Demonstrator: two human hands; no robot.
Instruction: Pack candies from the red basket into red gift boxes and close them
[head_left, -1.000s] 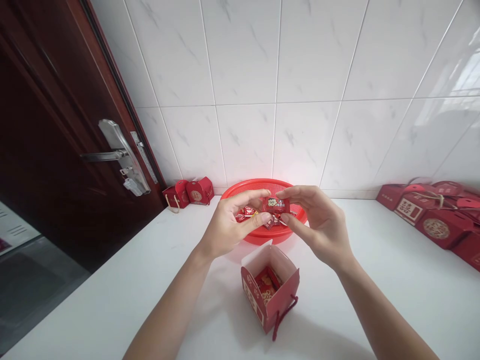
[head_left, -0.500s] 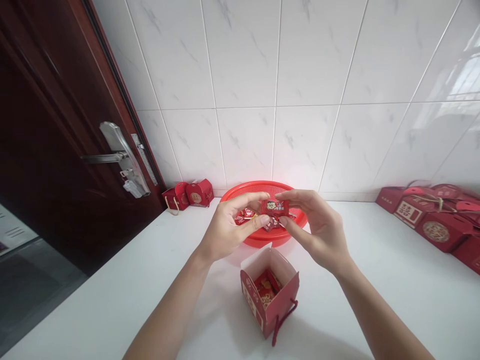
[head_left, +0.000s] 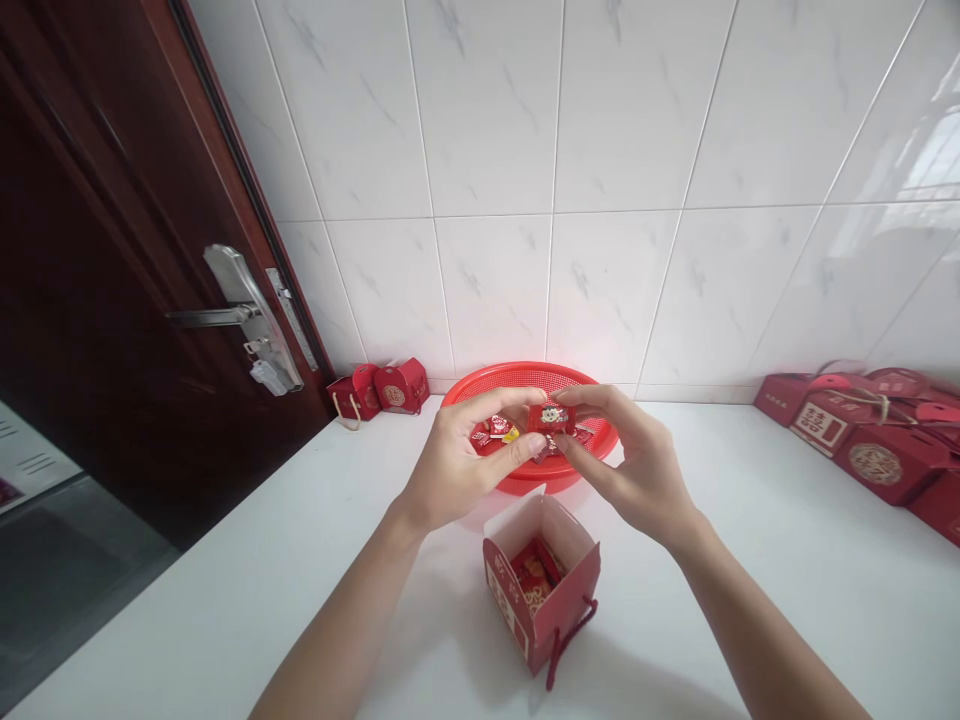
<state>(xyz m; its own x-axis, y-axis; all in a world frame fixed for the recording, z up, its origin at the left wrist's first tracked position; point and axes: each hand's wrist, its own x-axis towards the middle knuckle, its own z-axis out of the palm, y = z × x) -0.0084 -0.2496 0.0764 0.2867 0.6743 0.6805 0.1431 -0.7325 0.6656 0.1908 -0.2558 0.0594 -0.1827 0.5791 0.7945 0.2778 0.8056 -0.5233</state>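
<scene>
Between the fingertips of both hands is a small red wrapped candy with a cartoon face on it. My left hand pinches its left end, and my right hand pinches its right end. Behind and below them, a red plastic basket holds several wrapped candies, partly hidden by my hands. Nearer to me, a red gift box stands open on the white table, with red wrapped pieces inside and a dark red cord at its right side.
Two small red boxes stand at the back left by the wall. Several red boxes with cord handles are grouped at the right. A dark red door with a metal handle is at the left.
The candy has turned slightly between my fingers, and my right hand has shifted a little to the left, closer to my left hand.
</scene>
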